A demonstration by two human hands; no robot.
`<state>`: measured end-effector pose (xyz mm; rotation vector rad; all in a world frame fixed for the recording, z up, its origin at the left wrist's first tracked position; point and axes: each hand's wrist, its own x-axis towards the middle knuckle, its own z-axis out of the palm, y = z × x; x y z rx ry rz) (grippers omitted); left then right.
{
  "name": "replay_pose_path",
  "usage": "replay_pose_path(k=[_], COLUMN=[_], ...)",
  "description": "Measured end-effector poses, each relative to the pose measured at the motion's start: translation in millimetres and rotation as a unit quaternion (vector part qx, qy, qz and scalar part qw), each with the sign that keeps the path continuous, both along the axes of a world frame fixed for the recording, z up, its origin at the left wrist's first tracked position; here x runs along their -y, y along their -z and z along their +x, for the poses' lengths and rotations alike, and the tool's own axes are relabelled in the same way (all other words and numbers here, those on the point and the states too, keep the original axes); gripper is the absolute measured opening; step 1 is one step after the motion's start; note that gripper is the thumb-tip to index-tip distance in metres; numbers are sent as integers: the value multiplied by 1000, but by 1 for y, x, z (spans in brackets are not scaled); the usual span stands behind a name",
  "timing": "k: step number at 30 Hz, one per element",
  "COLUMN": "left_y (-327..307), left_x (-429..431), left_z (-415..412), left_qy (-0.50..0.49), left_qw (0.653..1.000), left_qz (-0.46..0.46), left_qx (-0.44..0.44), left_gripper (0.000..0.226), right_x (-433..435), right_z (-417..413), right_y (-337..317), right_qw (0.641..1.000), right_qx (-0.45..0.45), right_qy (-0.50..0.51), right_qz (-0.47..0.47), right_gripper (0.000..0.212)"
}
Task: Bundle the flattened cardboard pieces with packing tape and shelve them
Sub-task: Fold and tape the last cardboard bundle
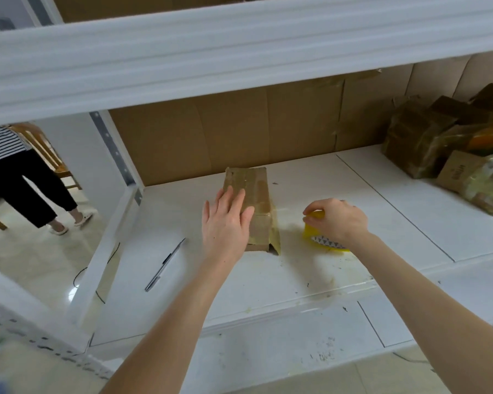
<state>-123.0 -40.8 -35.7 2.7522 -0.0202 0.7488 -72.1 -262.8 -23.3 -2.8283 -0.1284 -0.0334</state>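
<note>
Two bare forearms reach in from the near edge. The left hand (225, 223) lies flat, fingers straight and slightly spread, on the near left part of the cardboard bundle (255, 191). That bundle, a brown block wrapped in yellowish tape, sits on the white shelf (353, 191), left of centre. The hand covers much of its near top, so the wrapping there cannot be seen. A loose flap of tape (276, 238) hangs off its near right corner, touching the shelf.

Just right of the bundle, the right hand (335, 221) curls its fingers and thumb round a yellow tape roll (313, 236). The hand hides most of the roll. Only a yellow side and a strip of triangle pattern show, and whether tape runs from the roll to the bundle is hard to make out.

A pen (165, 264) lies aslant on the shelf to the near left. Brown cardboard panels (211, 137) line the back. At the far right a heap of taped bundles (427, 143) is cut off by the frame edge. An upper shelf beam (239, 61) blurs across the top. Beyond the left post stands a person (17, 180), seen only from the waist down, beside a wooden chair (46, 155).
</note>
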Motion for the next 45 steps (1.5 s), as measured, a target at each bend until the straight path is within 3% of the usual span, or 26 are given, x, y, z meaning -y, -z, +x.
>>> replay_pose_path(k=[4, 6, 9, 12, 15, 17, 21, 24, 28, 45], left_y=[11, 26, 47, 63, 58, 40, -12, -29, -25, -30], left_x=[-40, -69, -105, -122, -116, -99, -24, 33, 69, 85], left_z=[-26, -35, -43, -50, -54, -57, -78, -83, -66, -51], left_qy=[-61, -129, -242, -272, -271, -254, -79, 17, -12, -40], left_qw=[993, 990, 953, 933, 939, 952, 983, 992, 992, 984], left_qz=[-73, -60, -24, -14, -54, -113, -164, -121, -14, 67], left_qx=[69, -23, -181, -237, -203, -131, 32, -33, -121, -163], left_gripper=[35, 40, 43, 33, 22, 18, 14, 38, 62, 52], right_x=[-2, -5, -8, -7, -8, -8, -8, -9, -10, -8], right_z=[2, 2, 2, 3, 3, 3, 4, 3, 2, -2], right_y=[-1, 0, 2, 3, 2, 1, 1, 2, 3, -2], right_qw=[1000, 999, 999, 999, 997, 997, 997, 997, 996, 995], right_qx=[16, 25, 28, 22, 18, 17, 15, 19, 21, 34], right_qy=[17, 18, 27, 34, 45, 47, 51, 55, 61, 46], right_qz=[19, 14, 14, 33, 52, 58, 57, 58, 64, 77], right_gripper=[19, 16, 16, 20, 24, 24, 23, 22, 20, 21])
